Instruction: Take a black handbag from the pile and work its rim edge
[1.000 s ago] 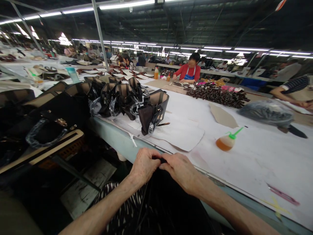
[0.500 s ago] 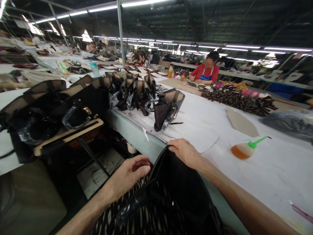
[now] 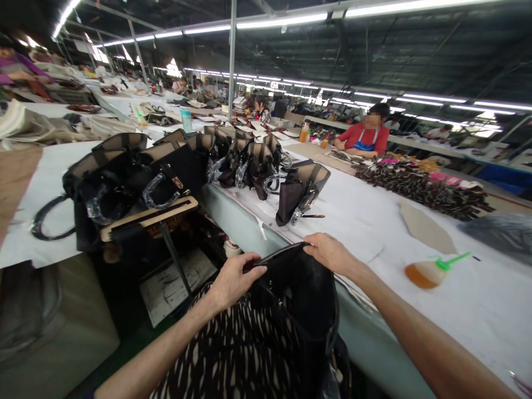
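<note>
Black bag, mouth gaping, held at 2 spots on its rim!
Left hand pinches the rim's left side, thumb nearly meeting fingers; right hand grips the far edge, fingers curled narrow; the bag sits by patterned cloth, just beside the white-topped table.

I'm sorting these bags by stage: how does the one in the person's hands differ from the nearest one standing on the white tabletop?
The held bag has its rim gripped by the left hand and right hand; the standing bag rests untouched on the tabletop. The held bag shows a black inside, the standing bag a tan one. Both are open at the top.
</note>
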Available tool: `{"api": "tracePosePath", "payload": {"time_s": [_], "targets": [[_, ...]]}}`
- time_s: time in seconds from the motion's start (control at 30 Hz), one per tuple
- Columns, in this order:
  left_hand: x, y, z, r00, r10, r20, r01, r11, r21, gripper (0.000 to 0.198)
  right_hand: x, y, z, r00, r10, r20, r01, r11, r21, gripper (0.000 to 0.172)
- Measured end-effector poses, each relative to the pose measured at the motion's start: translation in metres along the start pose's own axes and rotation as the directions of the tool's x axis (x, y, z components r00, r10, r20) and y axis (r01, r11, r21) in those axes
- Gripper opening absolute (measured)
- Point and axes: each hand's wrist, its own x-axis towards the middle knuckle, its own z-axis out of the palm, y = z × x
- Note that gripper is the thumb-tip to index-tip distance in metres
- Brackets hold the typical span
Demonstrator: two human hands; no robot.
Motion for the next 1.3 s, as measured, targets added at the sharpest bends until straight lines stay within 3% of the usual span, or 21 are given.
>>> {"api": "tracePosePath", "payload": {"time_s": [0.17, 0.37, 0.47, 0.57, 0.67, 0.73, 0.83, 0.97, 1.03, 1.17, 1.3], "targets": [[0.028, -0.004, -0.020, 0.956, 0.039, 0.291, -0.002, 0.992, -0.128, 0.032, -0.014, 0.002, -0.006, 0.999, 0.004, -0.033, -0.004, 1.000, 0.011, 0.018], [0.085, 0.013, -0.038, 0.901, 0.159, 0.404, -0.049, 0.961, -0.271, 0.026, -0.018, 0.010, -0.034, 0.998, 0.025, -0.063, -0.022, 0.999, 0.037, 0.021], [0.102, 0.021, -0.045, 0.861, 0.162, 0.482, -0.021, 0.959, -0.284, 0.029, -0.035, 0.002, -0.046, 0.997, 0.025, -0.072, -0.021, 0.998, 0.051, 0.021], [0.090, 0.016, -0.044, 0.815, 0.114, 0.568, 0.069, 0.954, -0.291, 0.030, -0.066, -0.009, -0.037, 0.998, 0.029, -0.055, -0.025, 0.997, 0.068, 0.022], [0.065, 0.003, -0.032, 0.752, 0.008, 0.660, 0.231, 0.933, -0.275, 0.033, -0.095, -0.013, -0.014, 0.998, 0.056, 0.027, -0.059, 0.992, 0.111, 0.022], [0.052, -0.005, -0.021, 0.725, -0.042, 0.688, 0.278, 0.931, -0.235, 0.033, -0.105, -0.010, 0.000, 0.995, 0.067, 0.080, -0.079, 0.985, 0.155, 0.023], [0.048, -0.007, -0.009, 0.739, -0.077, 0.669, 0.266, 0.946, -0.186, 0.034, -0.109, -0.001, 0.011, 0.993, 0.072, 0.092, -0.089, 0.976, 0.197, 0.023], [0.052, 0.008, 0.000, 0.776, -0.046, 0.629, 0.201, 0.964, -0.176, 0.043, -0.107, 0.009, 0.012, 0.988, 0.078, 0.135, -0.110, 0.961, 0.255, 0.023], [0.053, 0.017, 0.004, 0.790, -0.013, 0.613, 0.127, 0.982, -0.143, 0.041, -0.106, 0.014, 0.012, 0.984, 0.071, 0.161, -0.118, 0.945, 0.304, 0.023], [0.054, 0.028, 0.019, 0.864, 0.046, 0.502, -0.073, 0.997, 0.034, 0.033, -0.104, 0.026, 0.017, 0.980, 0.057, 0.190, -0.130, 0.907, 0.400, 0.023], [0.060, 0.037, 0.034, 0.889, 0.194, 0.414, -0.298, 0.933, 0.204, 0.027, -0.099, 0.033, 0.019, 0.980, 0.027, 0.195, -0.108, 0.903, 0.416, 0.023]]}}
